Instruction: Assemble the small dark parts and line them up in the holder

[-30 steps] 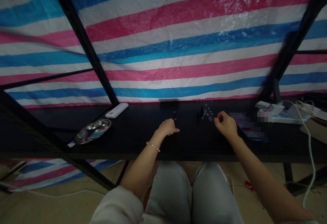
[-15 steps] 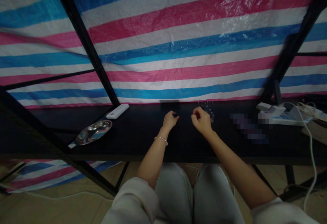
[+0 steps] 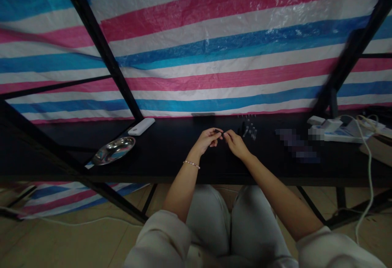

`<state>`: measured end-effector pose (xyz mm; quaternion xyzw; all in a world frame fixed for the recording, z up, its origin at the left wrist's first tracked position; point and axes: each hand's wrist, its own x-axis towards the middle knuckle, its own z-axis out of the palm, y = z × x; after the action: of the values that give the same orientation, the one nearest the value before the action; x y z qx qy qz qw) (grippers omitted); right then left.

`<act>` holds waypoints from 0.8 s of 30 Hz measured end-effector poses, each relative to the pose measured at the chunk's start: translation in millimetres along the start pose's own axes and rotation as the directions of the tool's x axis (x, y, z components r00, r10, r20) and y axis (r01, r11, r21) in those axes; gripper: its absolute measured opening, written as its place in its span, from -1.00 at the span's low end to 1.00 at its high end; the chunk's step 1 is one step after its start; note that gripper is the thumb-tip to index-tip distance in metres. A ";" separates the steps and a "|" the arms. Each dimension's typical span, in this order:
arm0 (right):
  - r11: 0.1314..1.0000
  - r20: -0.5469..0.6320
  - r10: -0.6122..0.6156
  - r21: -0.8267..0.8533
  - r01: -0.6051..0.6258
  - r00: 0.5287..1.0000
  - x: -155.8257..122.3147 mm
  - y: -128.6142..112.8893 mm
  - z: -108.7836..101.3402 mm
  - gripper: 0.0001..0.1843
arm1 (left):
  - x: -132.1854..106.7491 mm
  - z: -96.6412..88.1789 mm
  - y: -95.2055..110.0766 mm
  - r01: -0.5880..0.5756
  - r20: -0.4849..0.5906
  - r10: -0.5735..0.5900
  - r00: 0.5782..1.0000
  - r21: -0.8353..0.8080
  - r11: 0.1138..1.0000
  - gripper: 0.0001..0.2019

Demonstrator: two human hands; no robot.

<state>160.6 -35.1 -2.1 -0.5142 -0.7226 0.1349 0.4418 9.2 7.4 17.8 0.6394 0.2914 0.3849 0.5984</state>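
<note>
My left hand [image 3: 208, 140] is closed on a small black cylinder-shaped piece [image 3: 218, 131], held above the black table. Close on its right, my right hand [image 3: 236, 144] pinches at the right end of that piece. Its fingertips cover whatever small part is between them, so I cannot make it out. Just past my right hand, several small clear pieces [image 3: 251, 131] are set out on the table. A short black piece [image 3: 243, 128] stands beside them. Farther back is a row of tiny light-coloured pieces [image 3: 246, 116].
A shiny metal dish [image 3: 114, 150] and a white oblong device [image 3: 141, 127] are on the table [image 3: 183, 166] at left. To the right are a blurred-out dark item [image 3: 297, 145], a power strip [image 3: 339, 134] and a hanging white cable [image 3: 370, 178]. Striped sheeting [image 3: 214, 56] hangs behind black frame posts.
My right hand has come away from the clear pieces, moving left to the black piece. My left hand has shifted slightly right and turned, showing more of that piece. The camera view has tilted slightly.
</note>
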 end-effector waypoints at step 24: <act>0.992 -0.025 -0.014 -0.124 0.011 1.000 -0.4 4.5 0.9 -0.67 | 2.5 0.8 -2.7 -0.007 -0.182 0.010 0.983 0.017 1.000 -0.66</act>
<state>162.8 -33.3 -5.8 -0.5377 -0.7271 0.0801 0.4193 11.5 9.3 15.5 0.6078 0.3452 0.4418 0.5623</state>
